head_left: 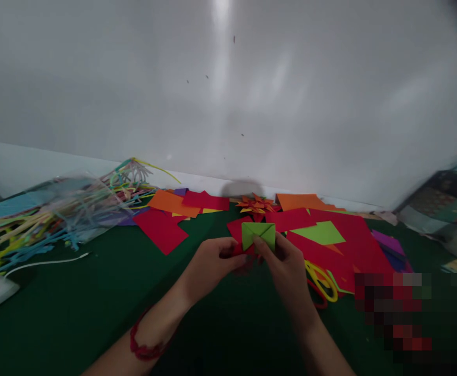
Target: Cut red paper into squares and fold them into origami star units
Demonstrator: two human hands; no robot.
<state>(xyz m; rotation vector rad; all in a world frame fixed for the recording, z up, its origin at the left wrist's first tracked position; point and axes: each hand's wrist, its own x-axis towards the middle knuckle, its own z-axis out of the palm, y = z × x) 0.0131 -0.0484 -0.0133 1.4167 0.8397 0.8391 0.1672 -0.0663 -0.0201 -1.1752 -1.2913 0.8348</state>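
A pale, glossy wall (134,104) rises behind a green-covered bench (114,324). Both hands meet low over it, forearms angled inward. The right hand (291,260) pinches one folded green paper (258,228), its thumb across the front; the left hand (212,263), one red bracelet (144,351) at its wrist, curls beside it, thumb and fingers closing on a red piece (239,249). Beyond sits one spiky orange paper flower (255,203). One flat light-green sheet (324,233) lies among several red sheets; one yellow handle (323,283) and one red handle (318,296) show beside the right wrist.
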